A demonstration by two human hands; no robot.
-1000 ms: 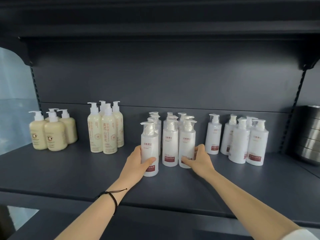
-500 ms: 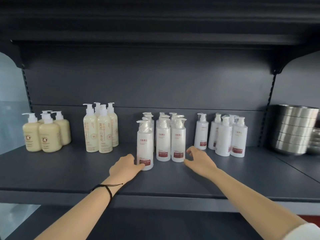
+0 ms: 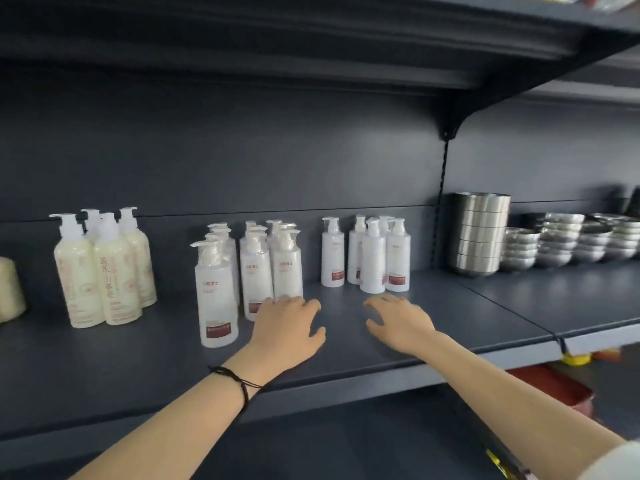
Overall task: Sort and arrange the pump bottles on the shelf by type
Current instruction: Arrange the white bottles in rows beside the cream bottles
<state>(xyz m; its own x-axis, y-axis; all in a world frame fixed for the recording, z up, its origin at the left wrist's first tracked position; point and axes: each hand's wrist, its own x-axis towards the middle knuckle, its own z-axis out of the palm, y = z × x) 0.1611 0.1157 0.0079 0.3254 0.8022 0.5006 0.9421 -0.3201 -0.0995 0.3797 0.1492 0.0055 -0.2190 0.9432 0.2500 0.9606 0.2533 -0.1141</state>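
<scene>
Far left of the frosted pump bottles point(image 3: 216, 299) on the matte dark shelf point(image 3: 138, 358), a squat bottle point(image 3: 10, 289) is cut off; nearer stand tall glossy cream bottles point(image 3: 104, 271). Your left hand point(image 3: 287, 330), grip slack and empty, hides two frosted bottles' labels. To their right, your right hand point(image 3: 398, 323) is equally empty, near opaque white bottles point(image 3: 372, 261).

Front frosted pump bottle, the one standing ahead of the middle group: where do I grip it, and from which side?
Grip the front frosted pump bottle round its straight body at mid-height, coming from the open front with the left hand. It stands upright; the pump head is narrow and juts left, and the neighbouring bottles crowd behind and right.
</scene>
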